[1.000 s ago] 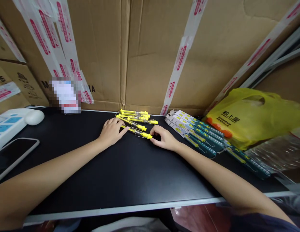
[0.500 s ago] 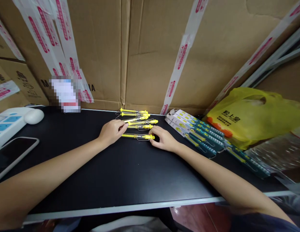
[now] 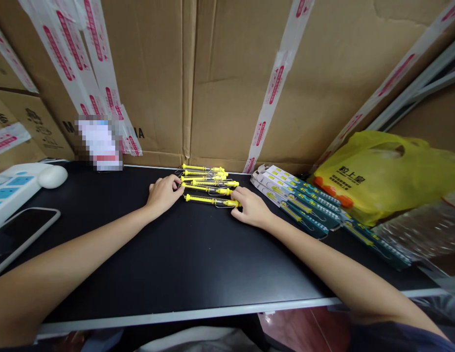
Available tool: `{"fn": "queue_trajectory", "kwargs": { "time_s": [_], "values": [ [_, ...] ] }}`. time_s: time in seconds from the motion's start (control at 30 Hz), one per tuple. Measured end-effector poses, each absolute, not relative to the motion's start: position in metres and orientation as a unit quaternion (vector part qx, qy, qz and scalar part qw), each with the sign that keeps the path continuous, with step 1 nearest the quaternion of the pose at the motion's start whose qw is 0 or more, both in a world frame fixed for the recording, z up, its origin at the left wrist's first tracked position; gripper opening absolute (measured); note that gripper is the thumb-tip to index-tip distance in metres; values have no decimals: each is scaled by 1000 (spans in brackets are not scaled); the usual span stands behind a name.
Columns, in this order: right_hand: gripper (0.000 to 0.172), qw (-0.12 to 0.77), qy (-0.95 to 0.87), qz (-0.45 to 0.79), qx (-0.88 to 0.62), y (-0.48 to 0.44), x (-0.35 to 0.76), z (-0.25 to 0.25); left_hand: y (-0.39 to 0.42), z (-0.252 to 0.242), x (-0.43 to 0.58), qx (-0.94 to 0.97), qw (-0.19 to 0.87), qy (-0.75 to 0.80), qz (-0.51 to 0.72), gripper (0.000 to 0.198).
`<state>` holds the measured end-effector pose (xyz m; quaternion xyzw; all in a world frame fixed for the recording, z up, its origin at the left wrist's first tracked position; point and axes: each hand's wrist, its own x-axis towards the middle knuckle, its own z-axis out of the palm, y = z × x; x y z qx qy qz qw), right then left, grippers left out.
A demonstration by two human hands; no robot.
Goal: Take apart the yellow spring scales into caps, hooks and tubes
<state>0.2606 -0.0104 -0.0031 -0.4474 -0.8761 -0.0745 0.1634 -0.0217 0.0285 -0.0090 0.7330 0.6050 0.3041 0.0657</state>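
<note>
Several spring scales (image 3: 209, 184), clear tubes with yellow ends and wire hooks, lie roughly side by side near the back of the black table. My left hand (image 3: 164, 194) is at their left ends, its fingers closed at the tip of the second-nearest spring scale (image 3: 201, 189). At the right end of the nearest spring scale (image 3: 209, 200), my right hand (image 3: 251, 206) pinches the yellow cap between thumb and fingers. The fingertips partly hide that cap.
Printed boxes (image 3: 297, 198) are stacked at the right, beside a yellow plastic bag (image 3: 389, 171). A power strip (image 3: 18, 183), a white rounded object (image 3: 53, 177) and a phone (image 3: 22, 234) lie left. Large taped cartons (image 3: 227, 98) wall off the back.
My left hand has moved left, uncovering the scales' left ends. My right hand has shifted slightly right, and the nearest spring scale now lies a little farther back.
</note>
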Motion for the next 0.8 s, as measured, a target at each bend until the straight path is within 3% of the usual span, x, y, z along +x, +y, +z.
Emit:
{"fn": "queue_trajectory", "kwargs": {
  "time_s": [0.4, 0.6, 0.8],
  "values": [
    [13, 209, -859, -70, -462, -8, 261, -11, 43, -14, -27, 720, 175, 535, 406, 23],
    [16, 217, -863, -52, -452, -8, 262, -12, 38, -10, -25, 713, 154, 545, 413, 21],
    [15, 220, -875, -42, -429, -8, 261, -11, 31, -7, -25, 740, 93, 575, 336, 19]
  ]
}}
